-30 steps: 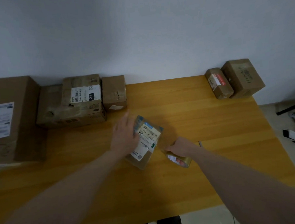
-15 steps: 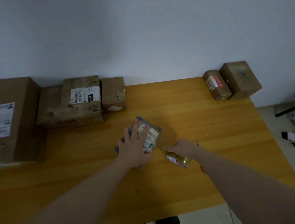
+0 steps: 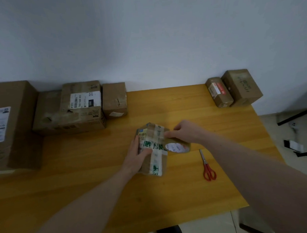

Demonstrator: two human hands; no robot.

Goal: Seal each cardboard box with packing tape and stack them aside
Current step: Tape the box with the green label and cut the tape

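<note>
Near the middle of the table [image 3: 170, 195] lies a small cardboard box [image 3: 153, 149] crossed with tape strips. The left hand [image 3: 137, 155] rests on its left side, fingers fairly straight, thumb pressing the top. The right hand [image 3: 182, 132] curls round the packing tape roll [image 3: 177, 147] at the box's right edge. Red scissors [image 3: 208, 166] lie just right, toward the table's right edge
</note>
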